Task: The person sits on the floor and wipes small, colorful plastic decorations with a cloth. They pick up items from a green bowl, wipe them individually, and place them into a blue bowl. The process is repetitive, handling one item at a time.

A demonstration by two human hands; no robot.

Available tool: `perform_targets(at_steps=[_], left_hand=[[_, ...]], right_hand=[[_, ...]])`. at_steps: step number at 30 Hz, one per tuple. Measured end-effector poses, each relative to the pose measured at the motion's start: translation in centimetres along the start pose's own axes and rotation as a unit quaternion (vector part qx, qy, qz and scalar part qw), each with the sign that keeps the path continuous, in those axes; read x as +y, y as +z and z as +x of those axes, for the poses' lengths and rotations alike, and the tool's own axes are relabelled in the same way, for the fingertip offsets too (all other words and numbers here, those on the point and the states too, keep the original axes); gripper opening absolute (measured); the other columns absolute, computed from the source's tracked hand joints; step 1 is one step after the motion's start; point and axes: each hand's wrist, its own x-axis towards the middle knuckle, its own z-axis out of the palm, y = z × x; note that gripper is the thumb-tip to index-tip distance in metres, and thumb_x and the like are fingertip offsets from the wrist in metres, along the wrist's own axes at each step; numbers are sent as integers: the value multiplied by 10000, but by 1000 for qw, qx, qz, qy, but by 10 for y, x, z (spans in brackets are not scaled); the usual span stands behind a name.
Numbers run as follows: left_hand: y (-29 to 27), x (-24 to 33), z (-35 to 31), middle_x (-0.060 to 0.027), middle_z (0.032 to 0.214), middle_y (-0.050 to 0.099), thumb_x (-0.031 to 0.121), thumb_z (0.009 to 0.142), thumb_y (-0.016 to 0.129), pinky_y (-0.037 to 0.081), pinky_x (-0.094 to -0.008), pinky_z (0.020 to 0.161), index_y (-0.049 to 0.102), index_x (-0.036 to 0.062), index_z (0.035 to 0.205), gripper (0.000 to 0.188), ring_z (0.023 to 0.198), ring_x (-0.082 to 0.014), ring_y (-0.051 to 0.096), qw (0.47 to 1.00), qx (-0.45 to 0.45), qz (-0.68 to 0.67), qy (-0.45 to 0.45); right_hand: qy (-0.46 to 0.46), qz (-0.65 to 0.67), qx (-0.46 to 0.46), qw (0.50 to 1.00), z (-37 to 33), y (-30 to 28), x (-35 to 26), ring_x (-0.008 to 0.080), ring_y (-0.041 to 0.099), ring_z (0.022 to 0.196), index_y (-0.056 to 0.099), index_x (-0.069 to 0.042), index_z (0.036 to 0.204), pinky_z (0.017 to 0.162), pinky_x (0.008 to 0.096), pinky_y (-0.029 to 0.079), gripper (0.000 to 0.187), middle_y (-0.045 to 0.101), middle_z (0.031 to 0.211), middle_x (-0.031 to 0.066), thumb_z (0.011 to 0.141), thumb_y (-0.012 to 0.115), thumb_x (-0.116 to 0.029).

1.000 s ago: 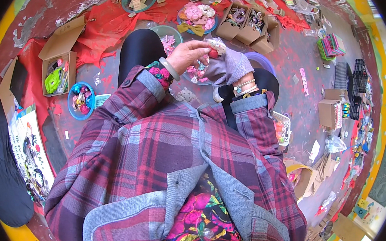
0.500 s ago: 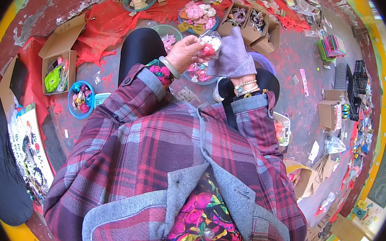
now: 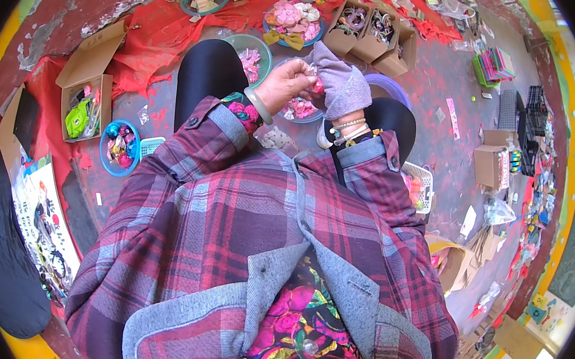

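Observation:
My left hand [image 3: 283, 87] is closed in a pinch at the fingertips, in front of my chest. It holds a small clear bag [image 3: 318, 86] with something red and white in it, now partly hidden between the hands. Facing it, my right hand [image 3: 343, 85] wears a greyish-purple cloth covering like a glove, which hides its fingers. The covered fingertips meet the bag's edge. Below the hands, pink pieces [image 3: 301, 109] lie in a bowl. Behind the left hand stands a green bowl [image 3: 263, 56] with more pink pieces.
A purple basin [image 3: 396, 86] is beside my right knee. On the left are a blue basket [image 3: 107, 162] of colourful items and an open cardboard box [image 3: 108, 103]. Farther off stand cardboard boxes [image 3: 363, 49] of cords and a bowl of pink flowers [image 3: 294, 16]. A white basket [image 3: 427, 190] sits at right.
My right hand has tilted inward and come up against the bag. My left hand has shifted slightly right and down, and the bag is now more hidden.

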Motion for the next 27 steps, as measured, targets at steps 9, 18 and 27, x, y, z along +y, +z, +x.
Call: perform_targets(at_steps=[9,18,27], left_hand=[[-7,-3,2,-3,797,564,125,852,584,464,-240,667,522,58,887,98,722,-87,550,999,-50,-5,1],[-16,-11,4,-14,834,585,79,845,577,464,-230,671,526,68,895,72,762,-96,569,998,-37,-52,-15],[-19,-6,8,-20,870,566,72,861,563,504,-264,730,525,57,910,64,811,-133,581,990,35,-129,37]], right_hand=[[108,-65,2,992,-9,5,4,293,609,821,408,-11,1265,707,334,487,648,599,955,176,692,651,-190],[438,697,208,528,1,14,29,172,590,662,594,15,917,581,303,484,326,617,796,81,880,544,-305],[160,354,66,919,0,6,3,169,588,773,528,-17,1077,681,281,477,349,605,901,70,845,569,-273]])
